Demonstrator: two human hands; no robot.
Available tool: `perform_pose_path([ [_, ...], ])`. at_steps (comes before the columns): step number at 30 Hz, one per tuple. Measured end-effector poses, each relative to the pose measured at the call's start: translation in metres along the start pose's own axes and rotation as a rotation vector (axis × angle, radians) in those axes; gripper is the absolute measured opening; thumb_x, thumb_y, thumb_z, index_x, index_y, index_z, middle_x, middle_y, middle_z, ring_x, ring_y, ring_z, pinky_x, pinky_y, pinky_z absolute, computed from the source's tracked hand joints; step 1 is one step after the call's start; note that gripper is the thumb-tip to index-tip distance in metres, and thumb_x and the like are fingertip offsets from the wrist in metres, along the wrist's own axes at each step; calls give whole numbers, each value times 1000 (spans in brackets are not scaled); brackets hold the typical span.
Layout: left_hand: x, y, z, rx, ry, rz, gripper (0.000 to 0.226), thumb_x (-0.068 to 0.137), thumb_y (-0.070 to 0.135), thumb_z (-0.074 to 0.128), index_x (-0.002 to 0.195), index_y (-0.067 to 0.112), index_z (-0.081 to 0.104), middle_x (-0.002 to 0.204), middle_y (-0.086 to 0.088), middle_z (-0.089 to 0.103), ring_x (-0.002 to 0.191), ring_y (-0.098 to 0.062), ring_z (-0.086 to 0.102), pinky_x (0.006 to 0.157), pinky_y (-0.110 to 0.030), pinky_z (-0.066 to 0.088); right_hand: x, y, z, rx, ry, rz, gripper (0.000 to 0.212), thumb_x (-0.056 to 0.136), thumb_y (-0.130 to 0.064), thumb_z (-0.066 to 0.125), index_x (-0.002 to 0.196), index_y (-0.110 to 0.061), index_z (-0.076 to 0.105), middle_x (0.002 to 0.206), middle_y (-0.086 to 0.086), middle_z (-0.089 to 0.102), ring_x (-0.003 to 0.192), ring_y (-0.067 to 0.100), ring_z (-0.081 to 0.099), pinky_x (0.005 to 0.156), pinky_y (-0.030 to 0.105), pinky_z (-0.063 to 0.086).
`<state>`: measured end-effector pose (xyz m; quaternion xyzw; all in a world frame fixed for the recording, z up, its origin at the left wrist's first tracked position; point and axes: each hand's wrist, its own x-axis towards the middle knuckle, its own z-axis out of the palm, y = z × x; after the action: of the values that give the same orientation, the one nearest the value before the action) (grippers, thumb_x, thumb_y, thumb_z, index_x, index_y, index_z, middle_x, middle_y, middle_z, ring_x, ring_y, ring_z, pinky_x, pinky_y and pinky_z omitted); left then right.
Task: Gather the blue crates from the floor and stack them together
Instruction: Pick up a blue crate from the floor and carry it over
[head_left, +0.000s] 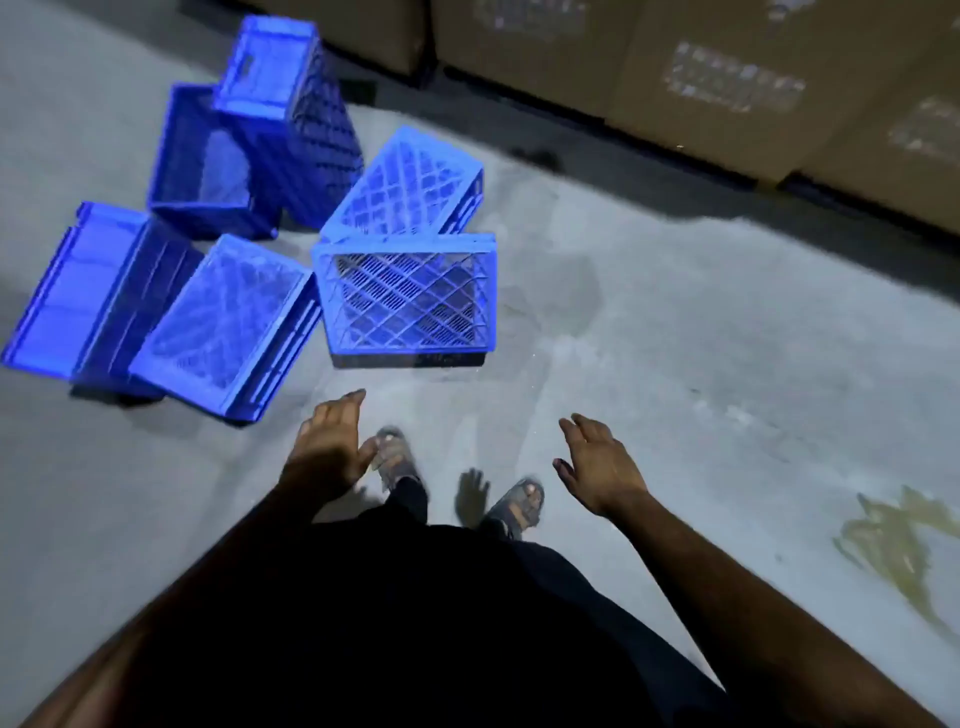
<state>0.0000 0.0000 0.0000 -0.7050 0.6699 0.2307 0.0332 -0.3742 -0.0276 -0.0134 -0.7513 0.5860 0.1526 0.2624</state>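
Left hand (332, 447) and right hand (597, 465) held out low, fingers loosely spread, grasping nothing, blue crates (405, 296) scattered on grey concrete floor (675, 338) at eleven o'clock, cardboard boxes (727, 78) at one o'clock, sandalled feet (397, 457) below.

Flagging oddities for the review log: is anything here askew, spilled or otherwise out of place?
Yes. The blue crates lie jumbled on the floor, several tipped on their sides or leaning on each other, none neatly stacked. A yellowish stain marks the floor at right, like a spill. Both hands, left and right, are empty.
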Motion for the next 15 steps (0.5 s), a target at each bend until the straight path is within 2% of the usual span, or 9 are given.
perform_pose_path([
  [1, -19, -7, 7, -68, -29, -26, 71, 83, 47, 50, 140, 5, 43, 138, -15, 51, 120, -37, 49, 94, -48, 45, 5, -11, 2, -26, -29, -41, 63, 97, -39, 46, 150, -13, 26, 159, 11, 24, 143, 30, 24, 110, 43, 34],
  [3, -56, -28, 22, -137, 48, -58, 69, 82, 45, 51, 135, 2, 50, 134, -18, 55, 116, -41, 54, 92, -49, 49, 15, -40, 2, -77, -82, -106, 62, 96, -36, 48, 150, -13, 27, 159, 11, 23, 143, 31, 25, 108, 43, 36],
  [6, -99, -54, 30, -272, -12, -320, 61, 87, 32, 62, 142, 11, 43, 144, -11, 47, 132, -34, 39, 104, -46, 39, 27, -90, 7, -165, -134, -197, 64, 95, -36, 48, 151, -15, 26, 159, 11, 25, 141, 32, 28, 106, 44, 39],
  [8, -121, -86, 37, -356, -3, -471, 60, 89, 32, 61, 143, 13, 41, 142, -11, 47, 131, -33, 39, 104, -43, 37, 33, -130, 13, -213, -175, -244, 64, 95, -37, 48, 151, -16, 26, 157, 11, 27, 140, 32, 30, 104, 44, 41],
  [10, -152, -132, 56, -425, 66, -533, 64, 84, 38, 56, 139, 7, 46, 134, -18, 54, 122, -41, 47, 102, -47, 38, 40, -178, 25, -274, -225, -304, 64, 94, -37, 49, 151, -16, 26, 156, 10, 29, 139, 32, 31, 104, 43, 42],
  [12, -180, -179, 94, -480, 75, -524, 67, 79, 41, 53, 133, 3, 50, 119, -23, 63, 109, -47, 56, 96, -52, 45, 48, -217, 38, -323, -269, -337, 64, 95, -38, 48, 151, -16, 26, 155, 9, 30, 139, 32, 31, 103, 43, 42],
  [15, -235, -262, 124, -494, 72, -451, 59, 78, 42, 52, 126, 8, 44, 102, -25, 67, 86, -44, 66, 76, -51, 56, 66, -303, 68, -400, -293, -414, 64, 94, -40, 49, 150, -16, 28, 153, 9, 32, 138, 31, 32, 103, 45, 42],
])
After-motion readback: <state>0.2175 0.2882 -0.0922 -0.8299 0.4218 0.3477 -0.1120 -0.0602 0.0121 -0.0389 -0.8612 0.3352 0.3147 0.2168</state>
